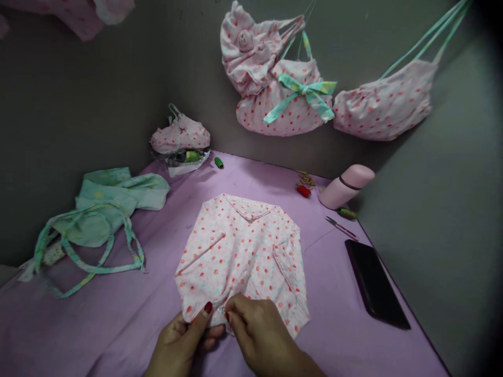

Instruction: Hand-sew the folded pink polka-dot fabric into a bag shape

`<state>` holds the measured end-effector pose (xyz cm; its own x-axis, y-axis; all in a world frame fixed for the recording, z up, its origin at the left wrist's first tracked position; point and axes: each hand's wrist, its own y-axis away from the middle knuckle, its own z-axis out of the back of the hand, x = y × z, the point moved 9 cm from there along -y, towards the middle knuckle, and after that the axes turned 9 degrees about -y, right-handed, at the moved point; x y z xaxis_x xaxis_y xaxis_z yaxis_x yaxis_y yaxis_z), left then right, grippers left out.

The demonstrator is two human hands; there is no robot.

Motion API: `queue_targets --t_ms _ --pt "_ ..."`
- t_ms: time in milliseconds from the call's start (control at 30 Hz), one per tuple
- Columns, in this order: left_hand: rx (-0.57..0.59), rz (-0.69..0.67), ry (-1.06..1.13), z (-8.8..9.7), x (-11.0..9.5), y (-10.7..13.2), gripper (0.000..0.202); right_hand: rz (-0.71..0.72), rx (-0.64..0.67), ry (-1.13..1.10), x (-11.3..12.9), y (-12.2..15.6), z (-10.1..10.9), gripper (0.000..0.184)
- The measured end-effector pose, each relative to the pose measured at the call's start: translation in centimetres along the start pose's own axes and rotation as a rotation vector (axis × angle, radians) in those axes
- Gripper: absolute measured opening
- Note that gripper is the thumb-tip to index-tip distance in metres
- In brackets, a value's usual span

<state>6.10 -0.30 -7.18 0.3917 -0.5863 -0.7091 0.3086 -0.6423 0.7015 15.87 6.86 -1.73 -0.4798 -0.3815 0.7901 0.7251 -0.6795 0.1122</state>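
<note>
A white-pink cloth with red dots (pixel 243 251) lies spread on the table, its corners folded inward and its near edge slightly raised. My left hand (pixel 186 335) is closed on that near edge, thumb on top and fingers underneath. Right beside it, my right hand (pixel 259 330) is closed in a pinch against the same edge. Whatever sits between its fingertips is too small to make out. A thin thread runs over the table from the cloth's right side toward the small thread snips (pixel 341 228).
On the right are a black phone (pixel 377 283), a pink bottle (pixel 347 186), and red (pixel 304 190) and green thread spools (pixel 347 213). Green fabric with straps (pixel 102 220) lies left. Dotted pouches (pixel 291 99) hang on the wall; another pouch (pixel 181 133) sits at the back corner.
</note>
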Motion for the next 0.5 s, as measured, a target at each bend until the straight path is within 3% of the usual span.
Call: queue_targets --t_ms 133,500 --pt "0.095 0.009 0.099 -0.58 0.82 -0.55 0.039 0.007 -0.020 -0.022 0.10 -0.16 0.04 0.018" --pt "0.123 0.000 0.066 -0.70 0.69 -0.83 0.040 -0.004 -0.079 -0.300 -0.66 0.06 0.18 0.014"
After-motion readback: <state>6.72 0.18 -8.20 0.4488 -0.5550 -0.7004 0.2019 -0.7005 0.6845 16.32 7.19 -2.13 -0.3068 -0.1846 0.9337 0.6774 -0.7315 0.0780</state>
